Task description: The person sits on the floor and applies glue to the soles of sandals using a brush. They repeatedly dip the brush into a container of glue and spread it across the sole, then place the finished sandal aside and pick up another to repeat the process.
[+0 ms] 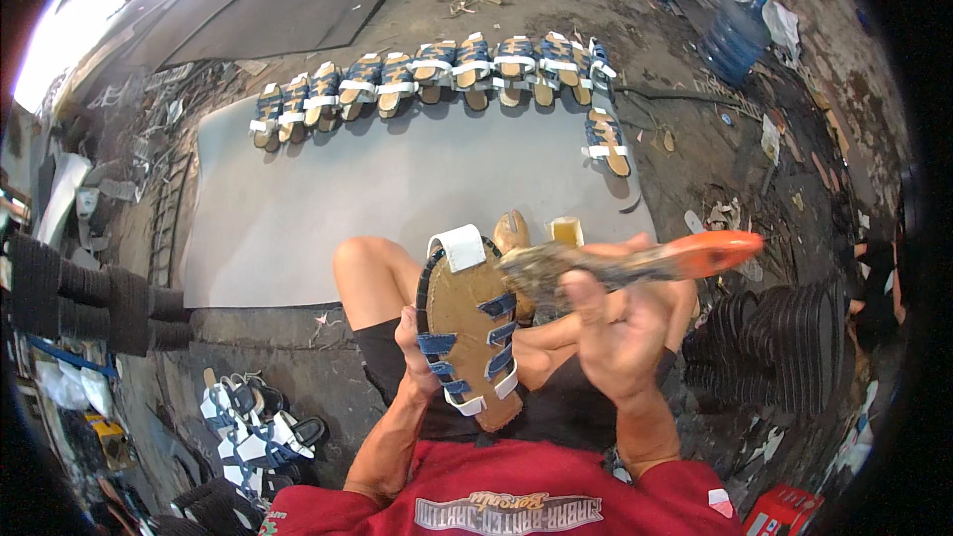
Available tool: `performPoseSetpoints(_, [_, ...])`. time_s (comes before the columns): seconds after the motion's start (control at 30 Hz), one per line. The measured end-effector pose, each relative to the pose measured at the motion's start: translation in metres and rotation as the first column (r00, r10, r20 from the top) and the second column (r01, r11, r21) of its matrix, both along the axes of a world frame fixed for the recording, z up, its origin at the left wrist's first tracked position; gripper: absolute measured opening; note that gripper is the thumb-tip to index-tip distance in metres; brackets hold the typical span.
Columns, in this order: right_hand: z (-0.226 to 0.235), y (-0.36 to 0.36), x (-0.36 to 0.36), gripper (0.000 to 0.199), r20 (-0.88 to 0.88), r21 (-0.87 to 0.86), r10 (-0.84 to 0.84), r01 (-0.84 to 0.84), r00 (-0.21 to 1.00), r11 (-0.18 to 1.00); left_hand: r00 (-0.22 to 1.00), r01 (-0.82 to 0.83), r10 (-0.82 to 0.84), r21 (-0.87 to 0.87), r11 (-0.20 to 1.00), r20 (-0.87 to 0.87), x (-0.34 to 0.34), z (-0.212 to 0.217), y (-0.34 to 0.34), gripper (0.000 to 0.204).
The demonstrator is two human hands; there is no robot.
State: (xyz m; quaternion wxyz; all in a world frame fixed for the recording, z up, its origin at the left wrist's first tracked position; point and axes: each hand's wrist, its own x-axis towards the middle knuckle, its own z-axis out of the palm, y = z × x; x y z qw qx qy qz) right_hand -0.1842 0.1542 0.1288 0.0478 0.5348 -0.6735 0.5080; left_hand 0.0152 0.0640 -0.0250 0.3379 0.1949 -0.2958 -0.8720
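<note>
My left hand (415, 349) is closed on the edge of an unfinished sandal (459, 313). Its tan underside faces up, with blue strap ends and white bands folded over onto it and a dark rim. In my right hand (625, 342) is a paintbrush (645, 266) with an orange handle and worn, crusted bristles. The bristle end is at the sandal's upper right edge; I cannot tell whether it touches. Just beyond lies a brown foot-shaped piece (511, 230), partly hidden by the sandal. Beside it stands a small container (567, 230) of yellowish stuff.
A grey sheet (397, 189) covers the floor ahead, with a row of similar sandals (395, 87) along its far edge. Stacks of black soles (784, 347) stand at right and left. Sandal uppers (258, 432) lie heaped at lower left. Large blue water bottles (737, 40) are far right.
</note>
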Motion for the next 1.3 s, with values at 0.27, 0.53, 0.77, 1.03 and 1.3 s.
performPoseSetpoints(0.27, [-0.009,-0.015,-0.009,0.022,0.196,0.025,0.020,-0.025,0.980,0.999,0.990,0.080,-0.082,0.019,0.997,0.113,-0.005,0.020,-0.004,0.091])
performPoseSetpoints(0.53, [-0.033,-0.037,-0.012,0.027,-0.095,0.107,0.485,-0.475,0.870,0.873,0.922,0.289,-0.240,-0.125,0.949,0.303,-0.024,0.038,-0.013,0.068])
performPoseSetpoints(0.77, [-0.060,-0.030,-0.029,0.030,0.090,0.117,0.455,-0.463,0.886,0.878,0.863,0.409,-0.400,0.036,0.912,0.309,-0.018,0.041,-0.026,0.068])
performPoseSetpoints(1.03, [-0.076,-0.036,-0.045,0.023,-0.035,0.237,0.523,-0.502,0.852,0.832,0.916,0.225,-0.297,0.267,0.937,0.269,-0.010,0.023,-0.026,0.066])
performPoseSetpoints(1.3, [-0.038,-0.025,-0.080,0.027,0.306,0.203,0.462,-0.531,0.833,0.823,0.975,0.213,-0.196,0.185,0.959,-0.105,0.018,-0.014,-0.027,0.054])
